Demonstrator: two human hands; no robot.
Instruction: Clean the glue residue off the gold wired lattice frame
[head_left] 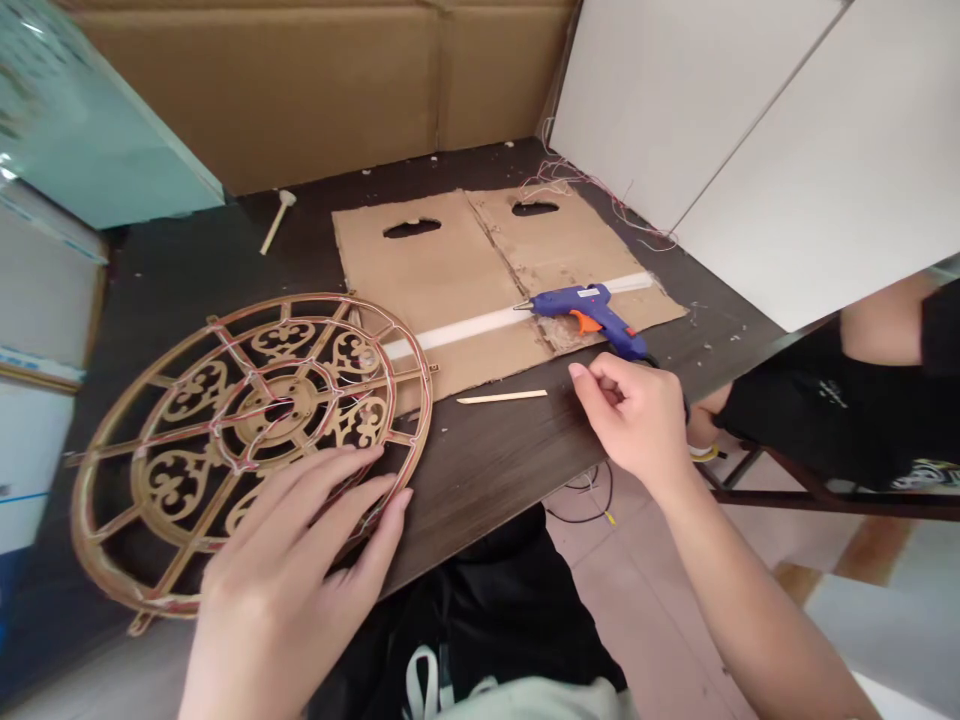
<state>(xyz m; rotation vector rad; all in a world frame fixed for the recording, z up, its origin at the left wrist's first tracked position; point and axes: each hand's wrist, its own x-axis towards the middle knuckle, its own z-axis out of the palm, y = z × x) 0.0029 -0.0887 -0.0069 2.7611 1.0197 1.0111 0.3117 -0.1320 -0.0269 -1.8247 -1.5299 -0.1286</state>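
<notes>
A round, gold-brown openwork frame [289,365] with spokes and scroll ornaments lies on the dark table. Thin reddish and whitish wires run along its ribs. My left hand [300,540] rests over the frame's near right part, fingers spread across the rim and ribs. My right hand [634,415] is curled closed at the table's front edge, with nothing visible in it. Just beyond it, a blue glue gun [574,300] with an orange trigger lies on its side, nozzle pointing left. A pale pointed wooden stick [502,397] lies between the hands.
A flattened cardboard sheet [427,265] with two slots and a white strip [469,328] lies under the glue gun. A small pale mallet-shaped piece [278,222] is farther back. Loose thin wires [622,215] hang beside white panels [750,120]. Another person [810,400] is at right.
</notes>
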